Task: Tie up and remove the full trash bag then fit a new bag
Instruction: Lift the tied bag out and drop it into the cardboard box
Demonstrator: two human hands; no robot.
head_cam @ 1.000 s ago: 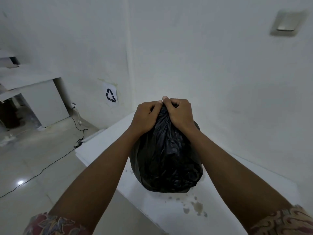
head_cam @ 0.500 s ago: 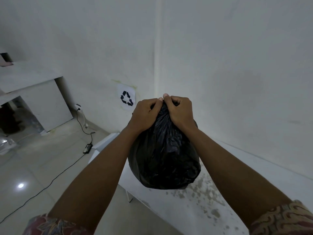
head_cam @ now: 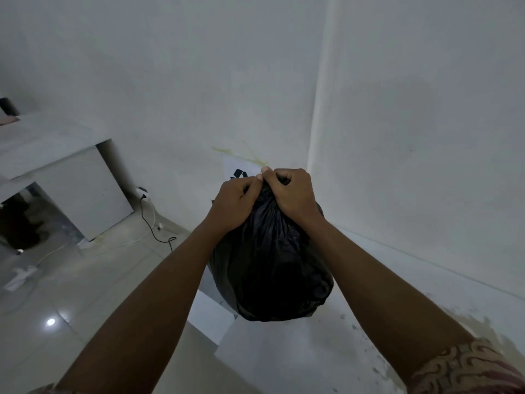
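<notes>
Both hands, left hand (head_cam: 233, 203) and right hand (head_cam: 292, 194), are clenched around the gathered neck of the black trash bag (head_cam: 270, 265), which hangs in the air above the white ledge (head_cam: 426, 282). Its soft, thin plastic bulges low, so it is probably fairly heavy; the bunched neck is the firmest hold, though whether a knot is formed there is hidden

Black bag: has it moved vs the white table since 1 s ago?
Yes. The black trash bag, gripped at its neck by the left hand and right hand, has shifted left past the white table corner, its bottom partly over the floor.
</notes>
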